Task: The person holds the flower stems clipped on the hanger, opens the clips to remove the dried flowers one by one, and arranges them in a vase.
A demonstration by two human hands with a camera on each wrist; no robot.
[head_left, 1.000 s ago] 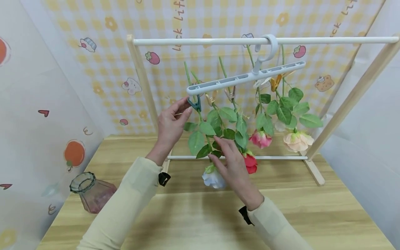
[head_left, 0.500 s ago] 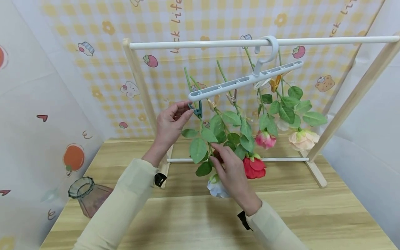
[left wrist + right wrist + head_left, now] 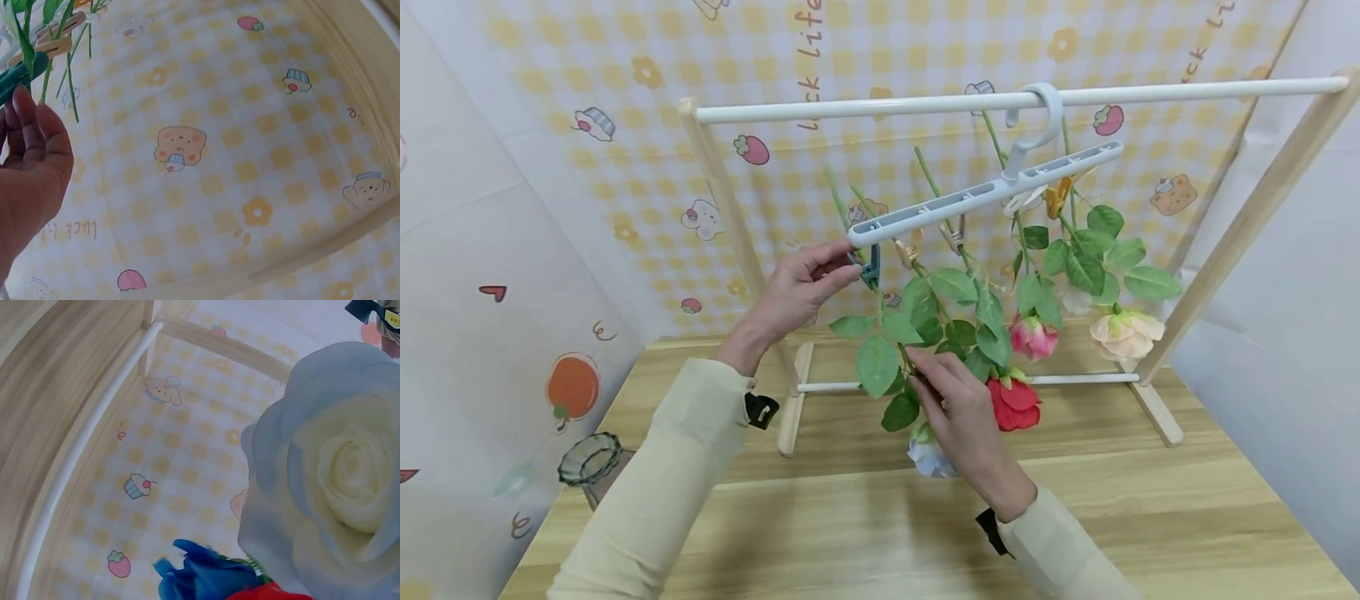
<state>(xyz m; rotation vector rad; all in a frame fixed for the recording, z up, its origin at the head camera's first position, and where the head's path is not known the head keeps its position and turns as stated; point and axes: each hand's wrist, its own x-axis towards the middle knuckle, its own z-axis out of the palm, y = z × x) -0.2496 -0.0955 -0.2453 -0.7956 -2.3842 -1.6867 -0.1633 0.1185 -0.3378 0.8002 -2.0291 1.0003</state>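
Your left hand (image 3: 801, 287) pinches the teal plastic clip (image 3: 871, 271) between thumb and fingers, just below the left end of the pale grey, slotted plastic hanger (image 3: 936, 208). Your right hand (image 3: 966, 417), lower down, pinches the thin green leafy stem (image 3: 903, 357) of the pale-blue and cream rose (image 3: 930, 454); that stem runs up to the clip, and its bloom hangs head-down, partly behind your hand. To the right, the red rose (image 3: 1015, 404), the pink rose (image 3: 1033, 337) and the peach rose (image 3: 1127, 335) also hang head-down. Your right wrist view shows a deep-blue rose (image 3: 206, 575) beside the red one. The hanger hooks over the white round rod (image 3: 865, 108), above the wood-grain worktop (image 3: 1187, 508). Your cream left sleeve (image 3: 647, 492) partly hides the tinted glass jar (image 3: 587, 462).
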